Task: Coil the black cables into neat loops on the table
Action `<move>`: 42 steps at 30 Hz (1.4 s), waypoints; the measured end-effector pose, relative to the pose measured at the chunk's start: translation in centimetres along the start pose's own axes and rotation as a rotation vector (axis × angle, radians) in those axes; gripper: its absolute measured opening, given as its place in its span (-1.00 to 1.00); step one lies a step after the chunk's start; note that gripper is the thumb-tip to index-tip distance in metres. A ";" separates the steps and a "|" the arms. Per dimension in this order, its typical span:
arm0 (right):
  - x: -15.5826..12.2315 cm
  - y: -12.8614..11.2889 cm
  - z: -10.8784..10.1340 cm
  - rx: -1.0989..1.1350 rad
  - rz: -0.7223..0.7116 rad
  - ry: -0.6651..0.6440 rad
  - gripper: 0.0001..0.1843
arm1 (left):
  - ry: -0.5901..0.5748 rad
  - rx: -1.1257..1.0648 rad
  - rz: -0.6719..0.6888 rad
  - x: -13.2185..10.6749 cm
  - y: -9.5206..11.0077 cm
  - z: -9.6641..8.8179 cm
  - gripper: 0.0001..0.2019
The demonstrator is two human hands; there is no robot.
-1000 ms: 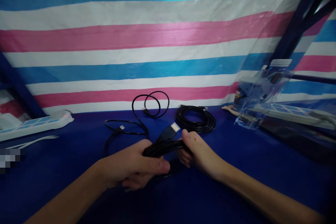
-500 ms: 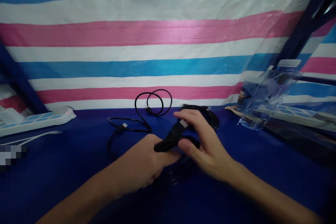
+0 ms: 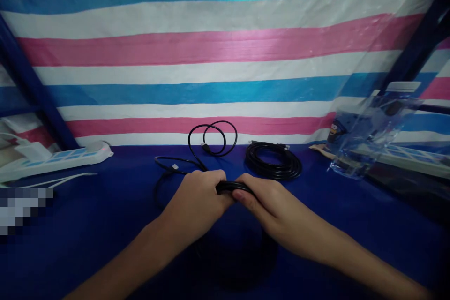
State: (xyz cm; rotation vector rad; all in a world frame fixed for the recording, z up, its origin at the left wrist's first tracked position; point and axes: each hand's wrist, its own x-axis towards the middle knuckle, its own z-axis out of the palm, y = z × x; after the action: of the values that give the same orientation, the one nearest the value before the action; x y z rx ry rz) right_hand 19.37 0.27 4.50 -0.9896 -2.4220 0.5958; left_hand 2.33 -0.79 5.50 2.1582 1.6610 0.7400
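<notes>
I was in the middle of bundling a black cable (image 3: pixel 230 186): my left hand (image 3: pixel 197 199) and right hand (image 3: pixel 267 201) met knuckle to knuckle, both clamped on it, only a short stretch showing between them. Its slack seemed to hang in a dark loop below my wrists, near me. Next, I judged, came another tight turn without letting the coil spring open. A coiled cable (image 3: pixel 273 165) lay farther off on the blue worktop (image 3: pixel 105 225).
</notes>
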 end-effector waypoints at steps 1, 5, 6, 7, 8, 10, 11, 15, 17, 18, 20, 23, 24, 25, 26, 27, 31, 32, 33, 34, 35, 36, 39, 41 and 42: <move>0.0 0.1 0.0 -0.024 -0.013 -0.002 -0.66 | -0.004 0.010 0.014 0.0 0.0 0.0 -0.70; -0.6 0.1 -0.8 -0.172 -0.191 -0.029 -0.84 | 0.063 0.036 0.138 -0.6 0.3 -0.3 -0.70; -0.7 0.2 -1.0 -0.209 -0.246 -0.011 -0.86 | 0.094 0.041 0.187 -0.8 0.4 -0.4 -0.70; -0.8 0.3 -1.1 -0.246 -0.300 0.018 -0.86 | 0.115 0.039 0.234 -1.0 0.5 -0.4 -0.70; -0.8 0.4 -1.2 -0.281 -0.352 0.056 -0.83 | 0.120 0.030 0.268 -1.1 0.6 -0.5 -0.69; -0.8 0.8 -1.1 -0.327 -0.434 0.118 -0.80 | 0.074 -0.015 0.282 -1.3 0.8 -0.5 -0.71; -0.7 1.1 -1.0 -0.329 -0.451 0.130 -0.80 | 0.027 -0.055 0.261 -1.4 0.8 -0.5 -0.72; -0.3 1.7 -0.9 -0.222 -0.394 0.083 -0.80 | -0.350 -0.358 0.060 -1.1 0.5 -1.0 -0.75; -0.3 1.7 -1.1 -0.156 -0.320 0.019 -0.78 | -0.600 -0.543 -0.056 -0.9 0.1 -1.3 -0.72; -0.3 1.6 -1.2 -0.124 -0.278 -0.018 -0.77 | -0.710 -0.619 -0.103 -0.8 -0.1 -1.5 -0.73; -0.4 1.3 -1.3 -0.077 -0.204 -0.083 -0.78 | -0.839 -0.718 -0.158 -0.7 -0.4 -1.6 -0.76; -0.5 0.9 -1.4 -0.063 -0.133 -0.111 -0.87 | -0.890 -0.799 -0.204 -0.9 -0.4 -1.5 -0.76; -0.5 0.9 -1.4 -0.069 -0.108 -0.111 -0.89 | -0.880 -0.817 -0.221 -1.0 -0.3 -1.5 -0.75; -0.5 0.9 -1.4 -0.077 -0.087 -0.106 -0.89 | -0.864 -0.826 -0.236 -1.2 -0.2 -1.4 -0.75; -0.5 0.9 -1.3 -0.088 -0.076 -0.100 -0.89 | -0.839 -0.820 -0.247 -1.4 0.0 -1.3 -0.75; -0.5 0.9 -1.3 -0.104 -0.079 -0.090 -0.89 | -0.808 -0.795 -0.253 -1.5 0.1 -1.3 -0.75; -0.8 1.2 -1.1 -0.210 -0.214 0.045 -0.93 | -0.703 -0.744 -0.253 -1.9 0.7 -1.3 -0.71; -1.0 1.2 -1.1 -0.226 -0.259 0.106 -0.90 | -0.693 -0.791 -0.271 -1.8 0.7 -1.4 -0.70; -1.1 1.2 -1.0 -0.227 -0.306 0.161 -0.83 | -0.692 -0.851 -0.290 -1.8 0.8 -1.4 -0.69; -1.2 1.2 -0.9 -0.214 -0.345 0.195 -0.75 | -0.692 -0.912 -0.303 -1.7 0.8 -1.4 -0.68; -1.2 1.1 -0.9 -0.187 -0.366 0.203 -0.69 | -0.691 -0.961 -0.311 -1.5 0.7 -1.3 -0.68; -1.1 1.0 -0.9 -0.148 -0.362 0.179 -0.68 | -0.682 -0.989 -0.310 -1.3 0.6 -1.1 -0.67; -0.6 1.0 -1.1 -0.021 -0.221 0.018 -0.78 | -0.570 -0.894 -0.239 -0.6 -0.2 -0.1 -0.68; -0.2 1.5 -1.1 0.008 -0.098 -0.061 -0.81 | -0.423 -0.644 -0.164 -0.1 -0.9 0.8 -0.70; 0.0 1.8 -1.0 -0.004 -0.047 -0.093 -0.81 | -0.351 -0.478 -0.111 0.1 -1.2 1.2 -0.73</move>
State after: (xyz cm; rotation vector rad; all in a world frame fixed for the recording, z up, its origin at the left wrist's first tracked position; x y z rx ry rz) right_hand 20.90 1.68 4.34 -0.9230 -2.5211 0.6342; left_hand 2.13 -0.27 3.89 1.7266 1.2590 0.6067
